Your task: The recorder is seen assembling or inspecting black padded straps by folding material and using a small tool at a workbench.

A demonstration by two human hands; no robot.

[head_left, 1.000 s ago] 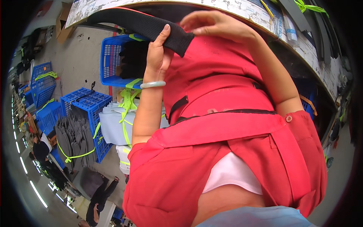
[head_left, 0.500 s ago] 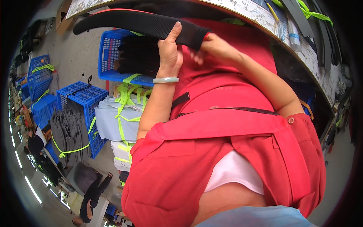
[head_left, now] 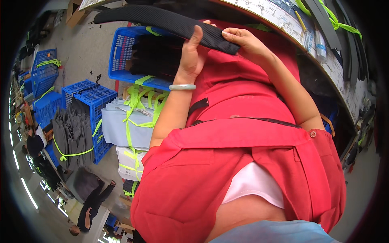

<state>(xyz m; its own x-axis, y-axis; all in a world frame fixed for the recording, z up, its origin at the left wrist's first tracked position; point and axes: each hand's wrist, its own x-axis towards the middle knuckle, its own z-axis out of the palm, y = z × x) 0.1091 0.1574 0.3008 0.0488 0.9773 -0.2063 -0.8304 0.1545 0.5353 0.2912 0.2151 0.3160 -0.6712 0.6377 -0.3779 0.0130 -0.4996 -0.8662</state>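
A long, curved black padded strap [head_left: 162, 19] with a mesh face stretches from the upper left toward the middle of the head view. My left hand [head_left: 193, 56] is closed around it near its right end, thumb on the mesh and fingertips showing past the far edge. At the squared right end, my right hand [head_left: 246, 41] pinches the corner, with its thumb and forefinger on the mesh. The remaining fingers of my right hand curl beneath and are partly hidden. The strap is held in the air, above a blue crate [head_left: 117, 50] holding a dark stack.
A worktable [head_left: 279, 22] with a worn white top runs along the far right, bearing grey strips [head_left: 324, 28] tied with neon ribbon. At left are a tied light-grey bundle [head_left: 125, 125], another blue crate [head_left: 87, 91] and dark grey pieces [head_left: 73, 133]. A person [head_left: 91, 208] is at lower left.
The strap has shifted right, its right end dipping a little. My right hand has moved from behind that end to a pinch on its corner. The red edging seen earlier is now hidden.
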